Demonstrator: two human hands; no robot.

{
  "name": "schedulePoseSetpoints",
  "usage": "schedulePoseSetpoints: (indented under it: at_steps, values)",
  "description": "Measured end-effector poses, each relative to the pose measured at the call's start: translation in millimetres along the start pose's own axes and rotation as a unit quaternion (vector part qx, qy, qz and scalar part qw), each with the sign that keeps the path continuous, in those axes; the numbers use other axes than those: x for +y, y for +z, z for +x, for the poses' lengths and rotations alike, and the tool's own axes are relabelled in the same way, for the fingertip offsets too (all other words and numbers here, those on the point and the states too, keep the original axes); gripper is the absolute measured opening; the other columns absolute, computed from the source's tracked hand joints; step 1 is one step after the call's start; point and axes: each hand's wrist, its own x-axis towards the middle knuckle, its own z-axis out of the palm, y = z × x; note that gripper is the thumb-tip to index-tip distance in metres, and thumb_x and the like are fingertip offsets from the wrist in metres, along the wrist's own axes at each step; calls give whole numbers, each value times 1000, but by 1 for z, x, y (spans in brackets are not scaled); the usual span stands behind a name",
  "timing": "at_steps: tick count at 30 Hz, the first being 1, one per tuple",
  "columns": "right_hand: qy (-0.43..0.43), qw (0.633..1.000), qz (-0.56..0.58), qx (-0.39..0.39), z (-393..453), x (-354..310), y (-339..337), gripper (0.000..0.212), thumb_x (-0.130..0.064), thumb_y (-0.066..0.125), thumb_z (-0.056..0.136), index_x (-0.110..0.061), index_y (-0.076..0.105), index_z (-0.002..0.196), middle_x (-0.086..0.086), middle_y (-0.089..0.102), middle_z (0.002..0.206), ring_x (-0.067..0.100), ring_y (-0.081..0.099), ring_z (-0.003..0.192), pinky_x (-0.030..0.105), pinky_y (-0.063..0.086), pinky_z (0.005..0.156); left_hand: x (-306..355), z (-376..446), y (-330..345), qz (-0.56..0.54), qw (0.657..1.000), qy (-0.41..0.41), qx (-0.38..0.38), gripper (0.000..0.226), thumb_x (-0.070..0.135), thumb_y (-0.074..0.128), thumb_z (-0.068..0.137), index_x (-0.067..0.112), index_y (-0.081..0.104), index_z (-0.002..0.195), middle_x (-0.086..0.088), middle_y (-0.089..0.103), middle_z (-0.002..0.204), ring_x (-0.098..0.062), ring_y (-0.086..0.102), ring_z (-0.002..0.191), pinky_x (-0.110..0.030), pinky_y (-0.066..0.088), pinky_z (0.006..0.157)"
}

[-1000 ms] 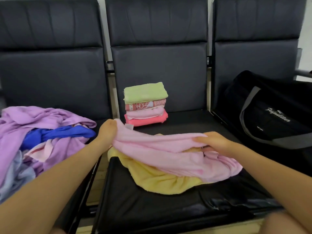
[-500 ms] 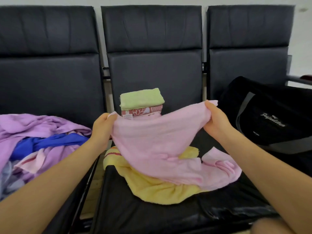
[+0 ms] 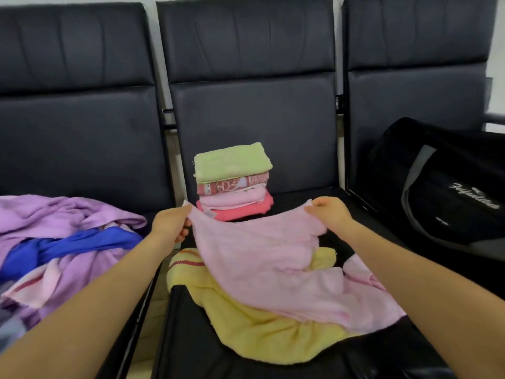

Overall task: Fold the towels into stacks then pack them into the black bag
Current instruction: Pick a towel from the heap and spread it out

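The pink towel [image 3: 276, 258] is held up over the middle seat [image 3: 246, 362]; its top edge runs side to side, from one hand to the other, and sags a little in the middle; the rest of it hangs down toward the person and its low end lies bunched on the seat. The left hand [image 3: 170, 224] pinches the left top corner, with fingers curled round the cloth; the right hand [image 3: 330, 214] pinches the right top corner the same way.

Under the pink towel lies a yellow towel [image 3: 254, 324], flat and crumpled on the seat; its long side runs from the back left to the front right, and a red stripe shows at its left end; the pink towel covers much of it.

Behind the hands, at the back of the same seat, sits a stack [image 3: 233, 181] of four folded towels; green is on top, then a red one with a pattern, then light pink, then coral at the bottom; the raised pink towel hides a bit of the bottom one.

On the left seat is a pile [image 3: 62, 247] of loose cloths, purple, blue and pink, all mixed up; it is near the left arm but apart from it.

The bag [image 3: 451, 192] is black with a grey strap; it sits on the right seat, well apart from the pink towel; I cannot tell if its top is open.
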Motion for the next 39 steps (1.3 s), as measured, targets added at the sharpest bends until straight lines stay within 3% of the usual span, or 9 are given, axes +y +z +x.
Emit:
schedulePoseSetpoints:
  at_steps: [5,7,12,16,21,25,31,36,39]
  values:
    - [77,951,289,85,18,-7,3,17,-7,60,90,2,67,102,12,64,80,19,60,65,30,52,66,7,13,6,-113,994,0,2,23,28,43,102,9,56,101,-6,64,78,-12,62,55,-21,41,55]
    - [96,917,382,62,23,-9,6,22,-2,61,88,-1,66,110,14,67,100,21,68,79,30,58,78,5,19,5,-144,989,-4,17,21,24,40,102,7,52,105,-7,65,82,-10,65,55,-15,45,50]
    - [88,956,278,-29,10,-8,11,57,-6,59,92,-14,38,145,9,54,124,29,58,114,34,53,84,-24,29,1,10,998,-65,-5,21,19,59,84,2,59,96,-17,57,81,-22,49,57,-23,41,46]
    - [78,986,143,-46,-10,-13,4,28,-14,58,92,-8,62,119,9,65,103,18,62,88,25,51,69,-28,-4,5,129,987,71,64,37,25,57,91,10,53,125,-11,60,107,-29,59,91,-35,50,79]
    - [-4,988,-20,-155,-49,-7,-11,18,-19,58,92,-12,67,77,1,67,72,12,59,60,20,43,53,-25,-79,33,183,970,104,-119,28,25,51,97,13,65,76,-1,58,69,-16,50,61,-26,38,53]
    - [-14,977,-61,-202,-75,5,-24,25,-25,59,93,-9,68,77,-1,66,69,11,59,61,21,47,56,-28,-120,52,192,955,50,-219,35,30,47,97,11,64,72,1,60,61,-13,45,42,-19,32,39]
    - [20,946,-89,-310,-101,41,-60,32,-42,63,85,-16,56,68,-2,52,67,10,48,65,28,44,66,-29,-150,75,261,925,12,-276,51,49,36,98,16,67,74,1,70,67,-11,54,43,-18,38,46]
    - [-13,966,-34,-257,-110,43,-76,27,-23,63,88,2,63,80,4,60,71,15,52,69,29,46,66,-24,-156,96,282,918,-38,-277,57,58,34,95,15,67,78,-2,65,64,-16,55,50,-21,37,49]
    - [-8,969,-20,-244,-114,43,-78,24,-26,60,89,-7,70,78,6,66,75,17,57,72,35,51,71,-24,-151,112,327,904,-41,-274,37,42,46,94,15,62,75,-2,57,60,-16,50,49,-20,36,45]
